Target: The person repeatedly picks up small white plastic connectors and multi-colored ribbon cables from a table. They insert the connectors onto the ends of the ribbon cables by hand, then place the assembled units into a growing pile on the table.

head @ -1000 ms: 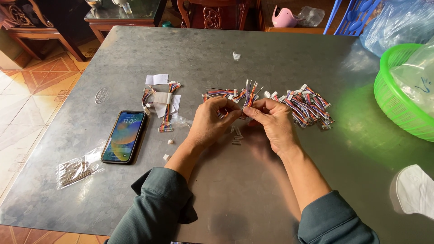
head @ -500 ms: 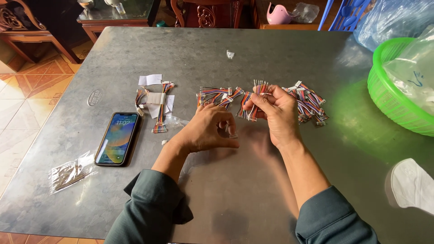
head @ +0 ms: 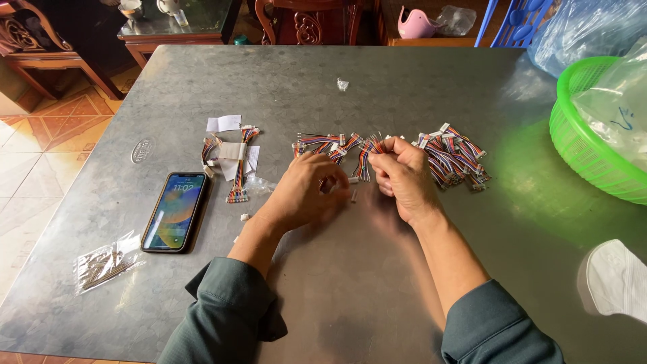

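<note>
Surface: grey metal tabletop (head: 377, 283) with a dull sheen, tiled floor at 9 o'clock, dark carved wooden furniture along 12 o'clock.
Wire bundle: short multicoloured wire bundle (head: 369, 149) with small white plugs, held upright just above the tabletop at the middle of the view.
Right hand: right hand (head: 404, 176) has its fingers (head: 394, 152) clamped together on the wire bundle, knuckles up.
Left hand: left hand (head: 306, 192) lies just at 9 o'clock of the right hand, fingers curled toward a small white connector (head: 353, 180); whether they pinch it I cannot tell.
Near row: loose wire leads (head: 323, 143) lie flat at 11 o'clock of the left hand.
Big pile: heap of finished wire leads (head: 455, 158) sits at 3 o'clock of the right hand, just beside it.
Taped bundle: wire set wrapped in white paper (head: 232, 158) lies at 9 o'clock of the loose leads.
Phone: smartphone (head: 174, 210) with a lit screen lies at 8 o'clock of the taped set.
Bag: small clear packet (head: 104, 263) sits at 7 o'clock of the phone.
Basket: green plastic basket (head: 579, 145) at the 3 o'clock edge holds a clear bag.
</note>
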